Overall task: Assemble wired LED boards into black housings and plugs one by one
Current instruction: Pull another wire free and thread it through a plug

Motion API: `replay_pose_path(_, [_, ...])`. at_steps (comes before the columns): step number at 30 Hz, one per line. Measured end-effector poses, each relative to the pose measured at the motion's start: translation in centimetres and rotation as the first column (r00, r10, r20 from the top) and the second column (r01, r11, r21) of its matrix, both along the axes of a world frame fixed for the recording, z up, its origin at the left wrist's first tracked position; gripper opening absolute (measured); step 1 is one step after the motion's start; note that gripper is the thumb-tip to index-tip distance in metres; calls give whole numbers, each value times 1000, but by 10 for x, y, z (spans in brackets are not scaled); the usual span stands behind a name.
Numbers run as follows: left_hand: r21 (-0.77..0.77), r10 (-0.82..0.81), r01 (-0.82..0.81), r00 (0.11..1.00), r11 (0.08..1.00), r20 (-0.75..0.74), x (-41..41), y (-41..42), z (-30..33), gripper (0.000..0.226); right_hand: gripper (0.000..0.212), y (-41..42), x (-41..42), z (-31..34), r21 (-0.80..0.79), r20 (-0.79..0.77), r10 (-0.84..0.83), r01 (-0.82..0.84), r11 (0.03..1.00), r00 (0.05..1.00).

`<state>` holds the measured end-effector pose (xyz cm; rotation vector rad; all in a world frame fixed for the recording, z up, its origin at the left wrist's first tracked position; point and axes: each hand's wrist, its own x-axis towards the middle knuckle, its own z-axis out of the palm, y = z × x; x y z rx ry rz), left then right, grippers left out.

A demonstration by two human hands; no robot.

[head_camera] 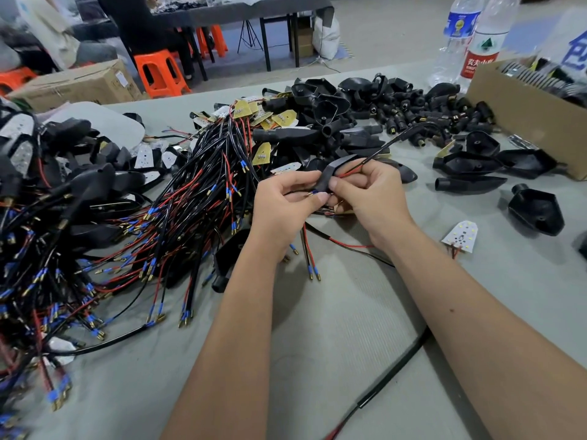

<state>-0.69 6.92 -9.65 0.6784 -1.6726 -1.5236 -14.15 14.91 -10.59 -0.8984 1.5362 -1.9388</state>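
Note:
My left hand (286, 201) pinches the blue-sleeved wire ends (313, 193) at the neck of a black housing (330, 174). My right hand (368, 192) grips that housing from the right, and its red and black wire (374, 158) runs up to the right. Wired LED boards (222, 173) lie heaped to the left and behind. Empty black housings (320, 112) and black plugs (422, 112) are piled at the back. One loose white LED board (461, 235) lies to the right of my right forearm.
A cardboard box (521, 112) stands at the right with two water bottles (470, 39) behind it. Finished assemblies (47, 173) pile at the far left. Loose housings (536, 211) lie on the grey table (317, 328). A black cable (394, 373) crosses under my right arm.

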Motion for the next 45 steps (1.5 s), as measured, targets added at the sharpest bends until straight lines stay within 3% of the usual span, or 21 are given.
replay_pose_path(1, [-36,56,-55,998,998,21,0,-2,-1,28,4,0,1,2,-4,22,23,-23,1000,999])
replay_pose_path(3, [-81,147,-143,988,986,49,1,-4,-2,21,22,0,2,3,20,24,30,-31,999,999])
replay_pose_path(5, [-94,166,-160,984,983,62,1,-3,-3,17,29,-2,2,2,98,-128,-14,27,995,992])
replay_pose_path(8, [-113,194,-185,978,976,77,1,0,-2,16,26,-2,3,1,154,-404,-133,210,965,905])
replay_pose_path(11, [-26,260,-259,965,966,35,-1,0,1,15,41,1,3,4,120,-495,-268,370,921,827])
replay_pose_path(14, [220,339,-302,928,928,-153,-6,5,7,10,42,1,5,7,164,-353,-266,339,927,897])
replay_pose_path(17, [356,346,-242,900,903,-266,-12,12,12,5,39,0,10,12,114,78,-108,99,989,991])
replay_pose_path(19, [379,278,-160,919,911,-281,-13,15,14,3,47,1,8,13,-13,325,77,-77,997,943])
replay_pose_path(20, [372,235,-123,933,920,-273,-13,15,14,5,49,2,5,13,-59,355,160,-149,987,921])
replay_pose_path(22, [340,129,-49,968,939,-216,-10,15,13,7,49,4,1,13,-125,332,255,-226,966,908])
replay_pose_path(24, [279,36,0,992,960,-122,-5,12,17,5,43,5,-1,13,-185,348,255,-200,962,902])
replay_pose_path(27, [153,-67,57,996,987,58,15,-2,27,6,34,6,-10,14,-259,537,207,-74,963,818])
replay_pose_path(30, [134,-370,346,887,929,275,50,-21,38,5,39,9,-24,15,-310,729,188,72,948,659])
replay_pose_path(32, [184,-508,474,789,861,347,70,-26,44,8,45,10,-27,15,-282,757,155,103,954,634])
replay_pose_path(34, [209,-546,505,756,837,361,74,-25,48,18,48,8,-24,16,-235,733,153,35,971,663])
replay_pose_path(37, [170,-437,405,790,898,430,50,-12,49,33,47,5,-14,17,-227,693,237,-106,968,681])
replay_pose_path(41, [12,-276,312,821,950,500,4,14,37,20,36,5,-8,18,-182,649,274,-204,962,710])
replay_pose_path(43, [-8,-269,309,838,951,475,0,17,34,17,32,6,-10,18,-180,643,272,-204,962,716])
replay_pose_path(45, [24,-339,377,800,926,495,9,11,35,16,31,8,-13,17,-212,661,267,-167,963,701])
